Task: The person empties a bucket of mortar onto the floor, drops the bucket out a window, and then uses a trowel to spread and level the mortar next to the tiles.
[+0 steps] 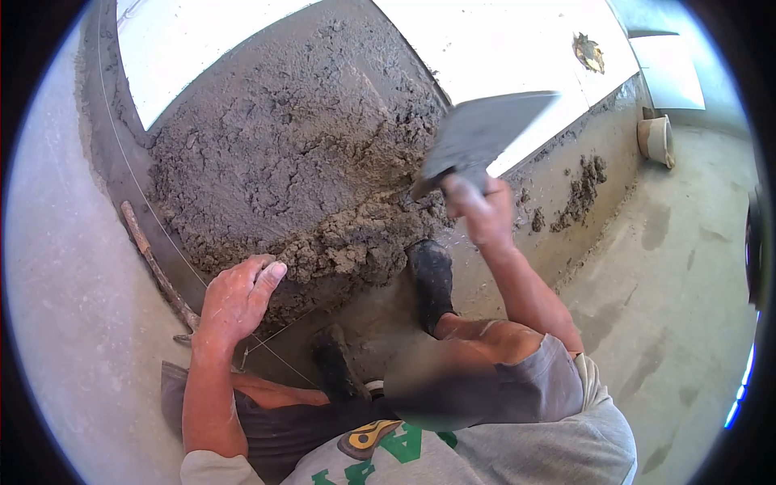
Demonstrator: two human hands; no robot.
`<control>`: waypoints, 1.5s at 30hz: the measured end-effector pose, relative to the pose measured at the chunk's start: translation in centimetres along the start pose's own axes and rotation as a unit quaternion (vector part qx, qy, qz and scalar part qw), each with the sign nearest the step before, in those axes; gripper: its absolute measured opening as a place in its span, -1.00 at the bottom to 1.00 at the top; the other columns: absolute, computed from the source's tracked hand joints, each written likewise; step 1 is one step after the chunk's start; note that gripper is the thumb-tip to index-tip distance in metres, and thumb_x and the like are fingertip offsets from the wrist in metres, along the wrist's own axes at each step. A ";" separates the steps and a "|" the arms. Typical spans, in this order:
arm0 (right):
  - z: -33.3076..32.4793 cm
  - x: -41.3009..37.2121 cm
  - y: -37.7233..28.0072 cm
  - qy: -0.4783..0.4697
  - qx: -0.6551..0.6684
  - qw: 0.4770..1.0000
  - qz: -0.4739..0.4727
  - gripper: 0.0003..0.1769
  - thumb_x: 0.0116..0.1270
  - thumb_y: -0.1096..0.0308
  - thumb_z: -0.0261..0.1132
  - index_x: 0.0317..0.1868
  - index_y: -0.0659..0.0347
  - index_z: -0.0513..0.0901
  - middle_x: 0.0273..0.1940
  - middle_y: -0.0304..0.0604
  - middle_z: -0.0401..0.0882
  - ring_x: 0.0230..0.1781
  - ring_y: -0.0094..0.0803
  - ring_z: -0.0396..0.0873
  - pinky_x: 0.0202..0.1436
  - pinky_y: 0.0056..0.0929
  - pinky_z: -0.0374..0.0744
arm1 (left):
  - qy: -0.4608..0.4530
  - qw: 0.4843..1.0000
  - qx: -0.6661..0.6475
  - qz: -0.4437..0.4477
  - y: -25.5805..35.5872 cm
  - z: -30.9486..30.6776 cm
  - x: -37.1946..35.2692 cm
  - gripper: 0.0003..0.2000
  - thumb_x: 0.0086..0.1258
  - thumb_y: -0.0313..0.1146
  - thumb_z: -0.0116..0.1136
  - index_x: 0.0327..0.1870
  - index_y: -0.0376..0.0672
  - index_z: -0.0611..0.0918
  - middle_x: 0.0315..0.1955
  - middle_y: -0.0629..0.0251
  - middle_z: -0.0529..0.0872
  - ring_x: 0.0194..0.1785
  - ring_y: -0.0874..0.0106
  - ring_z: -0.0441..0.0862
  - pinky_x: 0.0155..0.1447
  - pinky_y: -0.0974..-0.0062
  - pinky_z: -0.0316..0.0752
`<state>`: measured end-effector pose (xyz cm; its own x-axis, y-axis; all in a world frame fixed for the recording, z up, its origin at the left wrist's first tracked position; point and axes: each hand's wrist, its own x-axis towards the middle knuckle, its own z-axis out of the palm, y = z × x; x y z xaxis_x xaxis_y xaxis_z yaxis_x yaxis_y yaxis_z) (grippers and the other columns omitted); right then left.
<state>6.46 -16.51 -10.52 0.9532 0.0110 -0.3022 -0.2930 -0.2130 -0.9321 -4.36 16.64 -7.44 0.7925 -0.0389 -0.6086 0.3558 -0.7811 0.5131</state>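
My right hand (483, 212) is wrapped around the handle of a trowel (489, 133). The broad grey blade tilts up and to the right, over the border between the mortar and a white tile. Below the blade spreads a bed of wet grey mortar (283, 153), smoother at the far side and lumpy along its near edge. At that near left edge is my left hand (240, 297), fingers curled together with the thumb against them. Whatever is inside those fingers, if anything, is hidden. A taut string (133, 174) runs past the mortar's left side.
White tiles (501, 48) border the mortar at the far side; one carries a brownish clump (588, 53). A stick (158, 263) leans along the left. Mortar crumbs (584, 192) and a small bucket (655, 141) are to the right. My dark boots (431, 283) are close to the mortar's front.
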 end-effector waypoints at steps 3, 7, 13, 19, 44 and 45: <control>0.5 0.5 2.5 -0.013 -0.182 0.983 0.006 -0.52 0.16 0.03 0.41 -0.57 0.26 0.47 -0.65 -0.24 0.48 -0.65 -0.60 0.38 -0.53 -0.49 0.43 | 0.020 1.000 -0.002 0.013 -0.2 0.1 0.1 -0.46 0.46 0.13 -0.13 -0.01 -0.23 0.62 -0.12 -0.04 0.68 0.00 -0.03 0.59 0.09 0.15 0.44; 0.0 0.9 1.1 0.007 -0.109 0.993 0.051 -0.54 0.19 0.03 0.39 -0.54 0.26 0.49 -0.66 -0.27 0.48 -0.65 -0.59 0.41 -0.53 -0.53 0.44 | 0.009 1.000 0.018 0.002 0.4 -0.3 -0.2 -0.52 0.48 0.05 -0.09 -0.01 -0.25 0.61 -0.10 -0.05 0.67 0.03 -0.03 0.58 0.12 0.19 0.44; -0.6 0.1 1.6 0.003 -0.073 0.997 0.021 -0.56 0.18 0.06 0.39 -0.51 0.31 0.54 -0.64 -0.26 0.51 -0.63 -0.57 0.44 -0.51 -0.49 0.45 | 0.009 1.000 -0.010 0.015 0.1 -0.1 -0.1 -0.53 0.48 0.04 -0.09 -0.02 -0.24 0.62 -0.13 -0.06 0.68 -0.01 -0.04 0.59 0.08 0.18 0.45; 0.7 -0.3 0.4 -0.007 -0.152 0.988 0.016 -0.50 0.20 -0.01 0.34 -0.48 0.37 0.55 -0.61 -0.18 0.50 -0.54 -0.49 0.45 -0.41 -0.34 0.48 | 0.005 1.000 0.017 0.023 0.2 -0.1 -0.1 -0.52 0.46 0.05 -0.08 -0.01 -0.23 0.62 -0.13 -0.05 0.68 0.00 -0.04 0.59 0.07 0.16 0.46; -11.7 -6.7 3.7 0.222 -0.200 0.938 0.177 -0.69 0.27 0.13 0.28 -0.38 0.24 0.54 -0.70 -0.29 0.43 -0.73 -0.56 0.38 -0.63 -0.51 0.34 | -0.003 1.000 -0.025 -0.002 0.2 -0.5 0.3 -0.48 0.46 0.09 -0.08 0.01 -0.26 0.61 -0.13 -0.05 0.68 -0.01 -0.04 0.60 0.08 0.18 0.46; -12.1 -8.3 5.4 0.230 -0.204 0.929 0.205 -0.68 0.26 0.12 0.27 -0.38 0.26 0.56 -0.70 -0.27 0.44 -0.71 -0.52 0.41 -0.58 -0.48 0.37 | -0.008 1.000 -0.026 -0.006 -0.1 -0.3 0.3 -0.48 0.46 0.09 -0.08 0.01 -0.26 0.61 -0.13 -0.05 0.68 -0.01 -0.04 0.60 0.08 0.18 0.46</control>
<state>-2.13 -29.54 -10.65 0.7259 -0.5515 -0.4110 -0.6758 -0.4606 -0.5755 -4.02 16.88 -7.53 0.7797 -0.0397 -0.6249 0.3913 -0.7481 0.5358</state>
